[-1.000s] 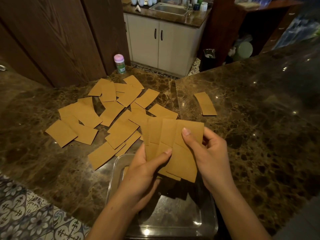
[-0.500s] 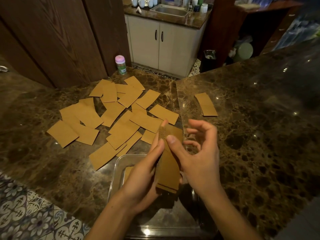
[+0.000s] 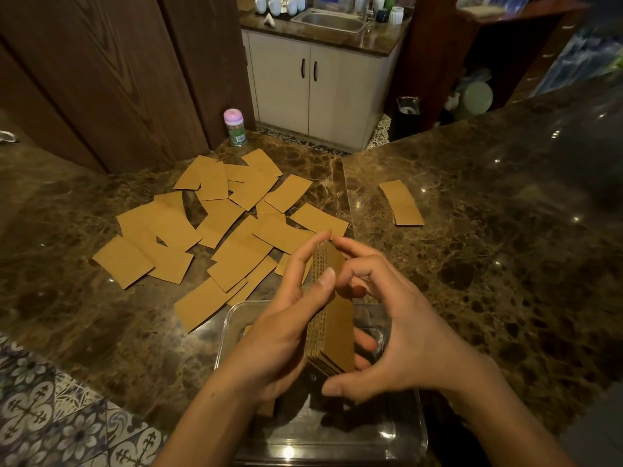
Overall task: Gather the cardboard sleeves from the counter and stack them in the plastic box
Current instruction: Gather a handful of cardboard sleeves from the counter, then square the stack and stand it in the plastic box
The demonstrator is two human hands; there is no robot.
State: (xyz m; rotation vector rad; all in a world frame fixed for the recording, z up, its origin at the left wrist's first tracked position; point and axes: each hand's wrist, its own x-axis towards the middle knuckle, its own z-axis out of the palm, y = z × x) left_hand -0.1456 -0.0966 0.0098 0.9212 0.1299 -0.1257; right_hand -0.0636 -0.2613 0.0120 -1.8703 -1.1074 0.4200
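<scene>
The tabletop (image 3: 505,264) is dark brown polished marble with pale veins, made of two slabs that meet at a seam running away from the viewer. Loose cardboard sleeves (image 3: 236,251) lie flat and overlapping in a wide scatter on the left slab. A small neat pile of sleeves (image 3: 403,203) lies well apart on the right slab. A clear plastic box (image 3: 303,443) sits at the near edge, just beside the scatter. A pink-capped bottle (image 3: 235,128) stands upright at the far edge.
</scene>
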